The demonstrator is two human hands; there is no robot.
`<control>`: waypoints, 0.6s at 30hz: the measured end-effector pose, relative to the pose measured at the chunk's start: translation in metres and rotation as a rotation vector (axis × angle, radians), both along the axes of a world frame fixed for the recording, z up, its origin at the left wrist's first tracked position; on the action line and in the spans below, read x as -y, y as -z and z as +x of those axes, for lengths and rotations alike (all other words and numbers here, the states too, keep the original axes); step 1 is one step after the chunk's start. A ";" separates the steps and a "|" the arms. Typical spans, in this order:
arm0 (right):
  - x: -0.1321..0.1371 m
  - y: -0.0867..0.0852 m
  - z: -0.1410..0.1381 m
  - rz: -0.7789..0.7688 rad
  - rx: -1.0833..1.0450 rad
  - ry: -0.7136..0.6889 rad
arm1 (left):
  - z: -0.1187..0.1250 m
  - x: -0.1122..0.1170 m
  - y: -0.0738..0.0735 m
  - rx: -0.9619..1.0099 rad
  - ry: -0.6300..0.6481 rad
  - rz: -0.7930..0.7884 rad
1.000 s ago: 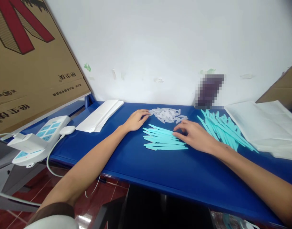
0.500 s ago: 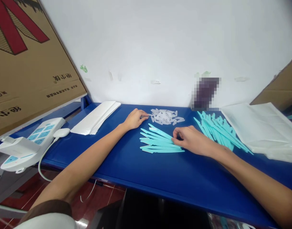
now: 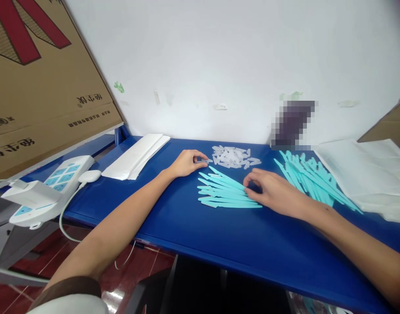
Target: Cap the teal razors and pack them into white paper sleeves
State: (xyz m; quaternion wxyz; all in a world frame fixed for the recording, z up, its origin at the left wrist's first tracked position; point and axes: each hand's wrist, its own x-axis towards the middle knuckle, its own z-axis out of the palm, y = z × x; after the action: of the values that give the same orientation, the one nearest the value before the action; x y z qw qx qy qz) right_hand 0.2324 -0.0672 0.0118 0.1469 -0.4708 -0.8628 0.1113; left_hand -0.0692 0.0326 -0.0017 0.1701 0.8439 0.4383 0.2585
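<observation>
My left hand (image 3: 187, 163) is pinched at the left edge of a pile of small translucent plastic caps (image 3: 232, 156). A translucent cap (image 3: 209, 161) shows between its thumb and fingertips. Below that pile, several turquoise eyebrow razors (image 3: 222, 191) lie fanned out on the blue table, their slim notched ends pointing left. My right hand (image 3: 268, 189) has thumb and forefinger closed at the right end of an upper razor in the fan. Its fingers partly cover the razor ends there.
A heap of turquoise razors (image 3: 313, 174) lies to the right, beside a white plastic bag (image 3: 360, 170). Folded white sheets (image 3: 136, 157) are on the left, near a power strip (image 3: 61, 176) with a plug and cable. A cardboard box (image 3: 46, 87) leans at far left.
The view has shifted slightly. My left hand has drawn a little back from the cap pile, with a cap now showing at its fingertips. My right hand stays at the fanned razors.
</observation>
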 end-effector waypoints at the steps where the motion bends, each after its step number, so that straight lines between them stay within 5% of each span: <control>1: 0.000 0.001 0.000 0.005 0.007 0.003 | 0.000 0.000 0.000 0.019 -0.007 -0.007; 10: 0.001 0.002 0.002 0.020 0.074 0.010 | -0.008 0.002 -0.014 0.078 -0.252 0.067; 14: -0.003 0.005 0.008 0.162 0.025 0.043 | -0.014 0.005 -0.020 -0.111 -0.116 0.087; 18: -0.007 0.006 0.014 0.140 0.008 0.096 | -0.014 0.005 -0.020 -0.286 0.001 0.123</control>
State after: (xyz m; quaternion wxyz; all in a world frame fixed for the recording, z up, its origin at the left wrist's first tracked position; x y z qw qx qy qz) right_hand 0.2464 -0.0598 0.0057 0.1813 -0.5006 -0.8454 0.0419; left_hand -0.0831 0.0271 0.0186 0.0541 0.8811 0.4410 0.1618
